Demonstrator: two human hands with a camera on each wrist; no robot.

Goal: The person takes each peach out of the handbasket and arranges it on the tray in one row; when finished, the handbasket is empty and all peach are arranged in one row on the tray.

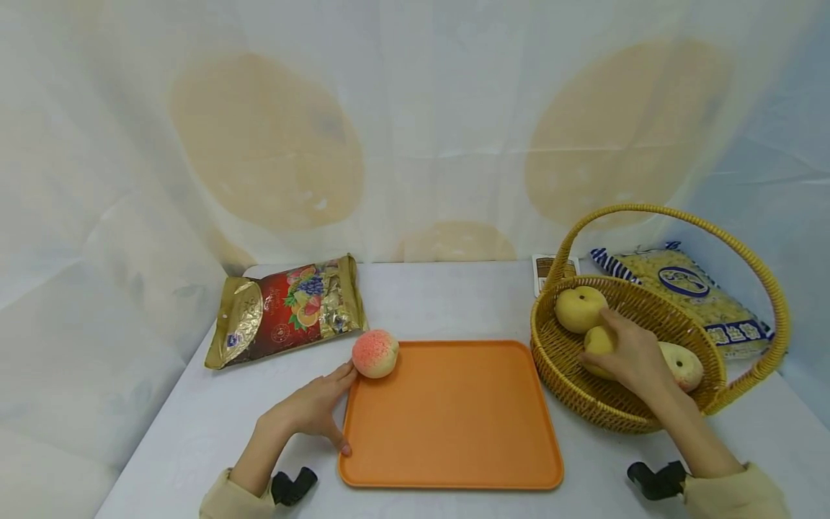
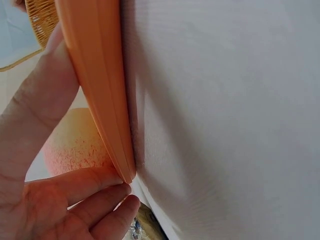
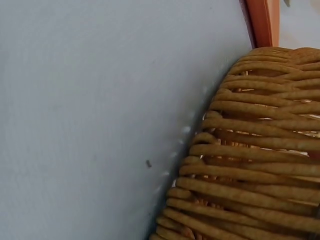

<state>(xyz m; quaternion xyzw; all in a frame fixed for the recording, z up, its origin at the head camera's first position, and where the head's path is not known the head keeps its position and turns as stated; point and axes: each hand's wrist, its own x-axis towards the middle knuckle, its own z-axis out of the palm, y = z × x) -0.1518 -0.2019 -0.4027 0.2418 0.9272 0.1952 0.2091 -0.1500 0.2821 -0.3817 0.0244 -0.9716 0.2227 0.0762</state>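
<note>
My left hand (image 1: 311,409) rests along the left edge of an orange tray (image 1: 454,418), fingers nearly straight and spread. Its thumb touches the rim, and its fingertips reach the far left corner. On that corner sits a pink-and-yellow peach (image 1: 375,354), just beyond the fingers. Over at the right, my right hand (image 1: 632,353) reaches into a wicker basket (image 1: 551,364) and grips a round yellow fruit (image 1: 598,352), partly hidden by the fingers. Behind it lies another yellow fruit (image 1: 579,309). A pale peach (image 1: 681,365) with a reddish tinge is partly behind the wrist.
The basket's tall handle (image 1: 674,209) arches over its right side. A red-and-gold snack bag (image 1: 292,310) lies behind the tray at left. Behind the basket are a yellow-and-blue bag (image 1: 687,288) and a small brown-and-white packet (image 1: 543,270). A draped cloth (image 1: 441,130) walls the back.
</note>
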